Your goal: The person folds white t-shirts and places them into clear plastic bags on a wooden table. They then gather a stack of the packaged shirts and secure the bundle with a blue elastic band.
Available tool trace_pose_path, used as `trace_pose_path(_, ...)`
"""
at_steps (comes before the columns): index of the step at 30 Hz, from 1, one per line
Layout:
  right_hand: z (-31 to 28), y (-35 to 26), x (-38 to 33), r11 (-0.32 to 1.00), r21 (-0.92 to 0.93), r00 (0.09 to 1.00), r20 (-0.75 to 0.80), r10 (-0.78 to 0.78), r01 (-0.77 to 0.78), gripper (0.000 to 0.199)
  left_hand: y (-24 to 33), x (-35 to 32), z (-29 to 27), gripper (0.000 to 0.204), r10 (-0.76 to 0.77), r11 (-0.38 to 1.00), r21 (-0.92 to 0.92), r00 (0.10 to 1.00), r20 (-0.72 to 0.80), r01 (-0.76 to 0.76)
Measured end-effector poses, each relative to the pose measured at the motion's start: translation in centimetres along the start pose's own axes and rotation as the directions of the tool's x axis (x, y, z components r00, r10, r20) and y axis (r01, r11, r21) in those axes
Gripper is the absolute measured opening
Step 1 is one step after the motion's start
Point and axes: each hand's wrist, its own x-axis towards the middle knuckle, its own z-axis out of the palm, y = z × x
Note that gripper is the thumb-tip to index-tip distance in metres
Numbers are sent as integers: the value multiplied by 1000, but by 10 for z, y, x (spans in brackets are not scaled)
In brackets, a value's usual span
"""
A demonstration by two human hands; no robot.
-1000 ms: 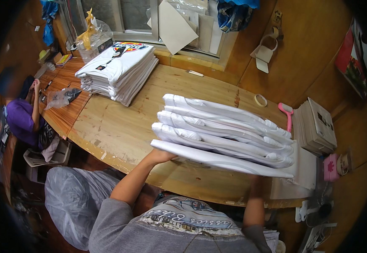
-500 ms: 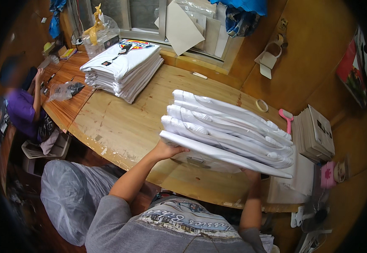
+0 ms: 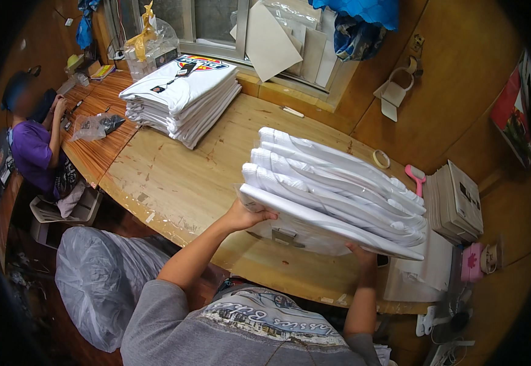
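Note:
Several folded white T-shirts (image 3: 332, 189) stand tilted together over the table in front of me, their folded edges facing up. My left hand (image 3: 245, 215) is closed on the left end of the nearest shirt, thumb along its near face. At the lower right, my right hand (image 3: 361, 251) grips the same near side; its fingers are partly hidden behind the shirt. Clear film shows around the nearest shirt, and a dark label (image 3: 284, 236) is visible on its near face. A neat pile of folded white T-shirts (image 3: 180, 104), the top one with a colourful print and black tag, lies farther left.
On the wooden table (image 3: 174, 177) are a tape roll (image 3: 381, 159), a pink-handled roller (image 3: 416, 177) and a stack of flat packs (image 3: 454, 201) at right. A person in purple (image 3: 34, 149) sits at far left. A big grey plastic bag (image 3: 98, 287) stands beside me.
The held shirts have shifted slightly up and to the right over the table, and more of my right hand shows. The view has moved a little; both hands keep their grip.

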Motion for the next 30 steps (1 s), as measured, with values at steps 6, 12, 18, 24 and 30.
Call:
trace_pose_path(6, 4, -18, -1, 995, 82, 997, -41, 67, -64, 68, 4, 1, 2, 39, -15, 999, -39, 1000, 9, 15)
trace_pose_path(12, 22, -33, 0, 975, 222, 986, -158, 47, -11, 61, 1, 6, 2, 37, 97, 988, 124, 995, -17, -94)
trace_pose_path(18, 39, -108, 33, 939, 298, 985, 21, 174, -172, 55, 25, 35, 6, 50, -301, 946, -145, 952, -58, 290)
trace_pose_path(24, 52, -26, 32, 730, 293, 783, 315, 536, -617, 59, -62, 34, -10, 56, -750, 599, -163, 621, 227, 784)
trace_pose_path(30, 25, -10, 21, 881, -142, 860, 196, 471, -451, 65, -67, 32, -19, 70, -643, 756, 233, 761, 84, 612)
